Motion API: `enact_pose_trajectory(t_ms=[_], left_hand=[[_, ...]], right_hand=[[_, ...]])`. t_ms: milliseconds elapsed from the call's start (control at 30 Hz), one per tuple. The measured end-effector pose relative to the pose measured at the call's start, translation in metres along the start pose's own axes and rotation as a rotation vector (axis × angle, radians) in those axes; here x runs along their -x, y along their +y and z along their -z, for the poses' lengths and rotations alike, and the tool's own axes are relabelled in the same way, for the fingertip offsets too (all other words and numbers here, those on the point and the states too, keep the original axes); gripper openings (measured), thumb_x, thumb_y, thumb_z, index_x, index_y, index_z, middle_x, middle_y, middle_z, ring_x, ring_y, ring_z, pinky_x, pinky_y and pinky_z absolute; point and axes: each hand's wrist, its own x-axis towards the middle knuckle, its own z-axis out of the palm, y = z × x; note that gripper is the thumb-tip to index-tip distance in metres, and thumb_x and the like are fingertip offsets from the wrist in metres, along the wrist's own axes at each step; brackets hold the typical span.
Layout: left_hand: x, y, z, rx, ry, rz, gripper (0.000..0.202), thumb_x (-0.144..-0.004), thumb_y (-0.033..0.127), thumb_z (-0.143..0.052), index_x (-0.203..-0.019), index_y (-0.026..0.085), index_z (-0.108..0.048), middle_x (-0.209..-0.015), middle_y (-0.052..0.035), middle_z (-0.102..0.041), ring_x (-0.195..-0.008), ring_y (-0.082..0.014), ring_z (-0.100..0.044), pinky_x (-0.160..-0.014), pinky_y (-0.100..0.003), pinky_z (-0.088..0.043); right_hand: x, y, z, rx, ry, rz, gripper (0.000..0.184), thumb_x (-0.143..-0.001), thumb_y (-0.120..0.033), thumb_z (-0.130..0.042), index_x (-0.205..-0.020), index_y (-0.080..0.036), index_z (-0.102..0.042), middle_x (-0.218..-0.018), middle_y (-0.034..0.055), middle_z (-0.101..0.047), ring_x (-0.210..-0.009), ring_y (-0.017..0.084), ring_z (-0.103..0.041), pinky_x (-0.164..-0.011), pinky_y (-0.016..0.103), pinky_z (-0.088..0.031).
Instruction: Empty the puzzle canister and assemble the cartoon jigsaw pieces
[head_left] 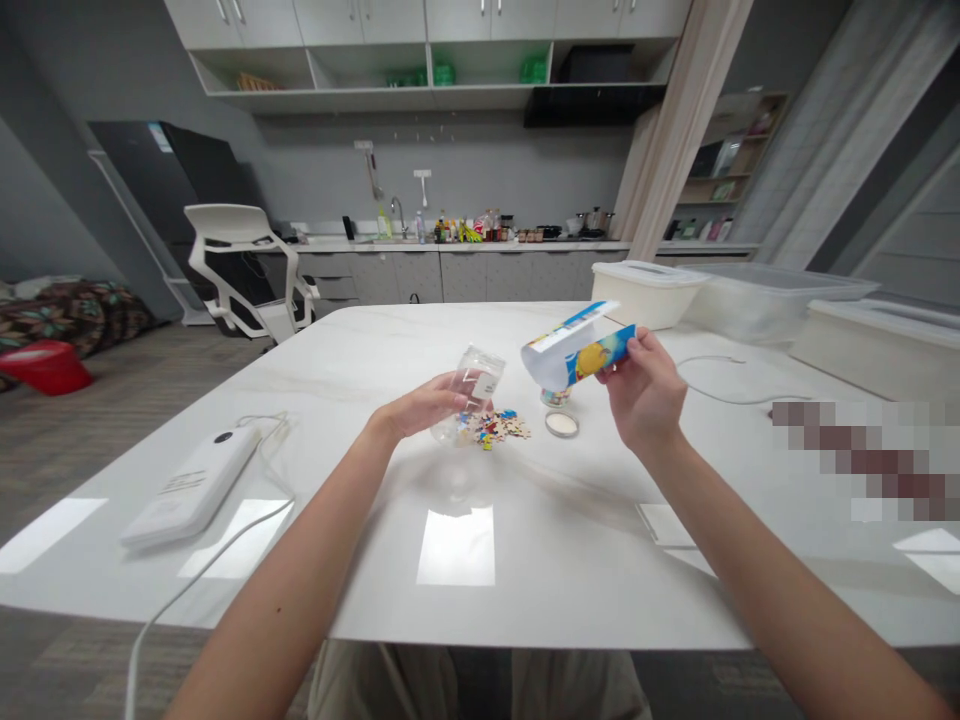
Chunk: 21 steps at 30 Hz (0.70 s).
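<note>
Seen from the head camera, a person seated at a white table [570, 560] grips a clear plastic bag [484, 372] in the left hand [427, 403], thumb and fingers closed around its side. The bag is tilted, its lower end by a small heap of colorful jigsaw pieces [506, 427] on the tabletop; whether any pieces remain inside appears too unclear to tell. The right hand [651, 388], raised to the other side, pinches the edge of a curled printed sheet [600, 352], blue and yellow outside, white inside. Below the sheet stands a small container [556, 397], partly hidden, with a round lid [562, 425] lying just in front of it, near the pieces. Lidded bins [645, 292] line the table's far right; a white device [191, 485] with a cable lies at left.
</note>
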Motion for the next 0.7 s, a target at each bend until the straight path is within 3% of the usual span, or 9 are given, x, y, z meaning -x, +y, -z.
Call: enact_pose_trajectory(t_ms=[133,200,267,367,533,633,700], left_hand=[[-0.01,-0.013,0.007,-0.458,0.688,0.003,0.054,-0.066,0.036,-0.076,-0.11,0.018,-0.051,-0.106,-0.011,-0.067,-0.105,-0.0262,-0.063,-0.098,-0.042,-0.043],[-0.012,-0.02,0.01,-0.669,0.918,0.046,0.053,-0.066,0.03,-0.077,-0.109,0.019,-0.047,-0.109,-0.0114,-0.067,-0.108,-0.0258,-0.062,-0.098,-0.04,-0.044],[-0.011,-0.025,0.015,-0.742,1.002,0.098,0.054,-0.067,0.028,-0.078,-0.109,0.02,-0.045,-0.111,-0.0121,-0.066,-0.11,-0.0253,-0.062,-0.098,-0.038,-0.045],[-0.009,-0.031,0.021,-0.722,1.024,0.155,0.057,-0.069,0.029,-0.078,-0.113,0.019,-0.043,-0.116,-0.0148,-0.065,-0.114,-0.0269,-0.061,-0.098,-0.038,-0.046],[-0.012,-0.028,0.023,-0.708,1.13,0.134,0.088,-0.06,0.036,-0.086,-0.129,0.013,-0.038,-0.137,-0.0231,-0.046,-0.132,-0.0349,-0.044,-0.109,-0.043,-0.038],[-0.01,-0.015,0.014,-0.73,1.255,-0.075,0.086,-0.068,0.043,-0.078,-0.135,0.012,-0.035,-0.142,-0.0231,-0.036,-0.138,-0.0346,-0.034,-0.115,-0.043,-0.03],[-0.007,-0.002,0.004,-0.818,1.27,-0.374,0.065,-0.08,0.044,-0.064,-0.131,0.013,-0.039,-0.139,-0.0201,-0.039,-0.137,-0.0312,-0.035,-0.116,-0.043,-0.028]], right_hand=[[0.001,0.005,0.0,-0.05,-0.111,-0.173,0.031,-0.076,-0.053,-0.049,-0.069,-0.025,-0.037,-0.075,0.0055,-0.053,-0.076,0.027,-0.057,-0.063,0.039,-0.047],[0.004,0.005,-0.004,-0.052,-0.14,-0.251,0.035,-0.078,-0.057,-0.046,-0.069,-0.025,-0.036,-0.079,0.0069,-0.058,-0.084,0.03,-0.061,-0.066,0.041,-0.049],[0.008,0.004,-0.008,-0.05,-0.168,-0.313,0.042,-0.08,-0.065,-0.043,-0.069,-0.025,-0.037,-0.08,0.0073,-0.061,-0.085,0.03,-0.062,-0.066,0.041,-0.05],[0.011,0.004,-0.012,-0.028,-0.236,-0.37,0.047,-0.078,-0.071,-0.046,-0.075,-0.025,-0.045,-0.08,0.0068,-0.064,-0.083,0.029,-0.064,-0.066,0.039,-0.051],[0.015,0.011,-0.012,-0.032,-0.27,-0.362,0.033,-0.073,-0.053,-0.062,-0.081,-0.025,-0.048,-0.078,0.0029,-0.062,-0.076,0.025,-0.062,-0.067,0.038,-0.051],[0.015,0.013,-0.012,-0.047,-0.266,-0.354,0.031,-0.074,-0.049,-0.062,-0.079,-0.025,-0.044,-0.075,0.0015,-0.058,-0.073,0.023,-0.059,-0.065,0.036,-0.05],[0.015,0.014,-0.013,-0.048,-0.25,-0.344,0.034,-0.074,-0.048,-0.064,-0.075,-0.025,-0.039,-0.072,-0.0006,-0.053,-0.069,0.02,-0.055,-0.062,0.032,-0.047]])
